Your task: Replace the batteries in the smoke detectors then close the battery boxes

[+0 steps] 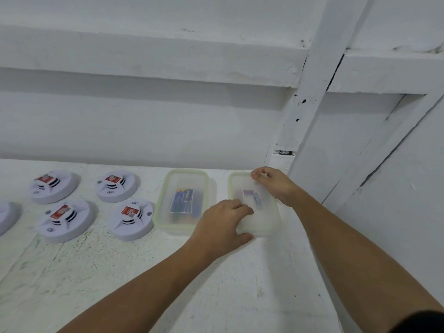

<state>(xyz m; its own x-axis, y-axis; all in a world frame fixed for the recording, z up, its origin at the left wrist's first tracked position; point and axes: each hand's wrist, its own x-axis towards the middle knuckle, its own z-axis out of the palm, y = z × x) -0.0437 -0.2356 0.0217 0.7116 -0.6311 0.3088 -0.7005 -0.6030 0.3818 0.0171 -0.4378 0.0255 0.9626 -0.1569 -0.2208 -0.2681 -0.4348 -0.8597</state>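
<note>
While left hand (223, 222) grips the frosted plastic box (269, 219), right hand (274, 183) seemingly pinches its rim.

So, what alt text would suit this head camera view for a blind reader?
A person's left hand and right hand grip a clear plastic box on a white table. Left of it: a second box of batteries and smoke detectors.

Smoke detectors (131, 218): white with lilac cast, black vent slots, red-and-white labels (128, 211)
Left box (158, 212): translucent, pale green rim; batteries (183, 200) inside blue
Right box (231, 183): same frosted clear, green rim; blurred purple and blue inside
Tabletop (120, 272): white, grey-green speckled scuffs
Wall (144, 126): white, black chips
Sleeve (422, 323): black
</note>
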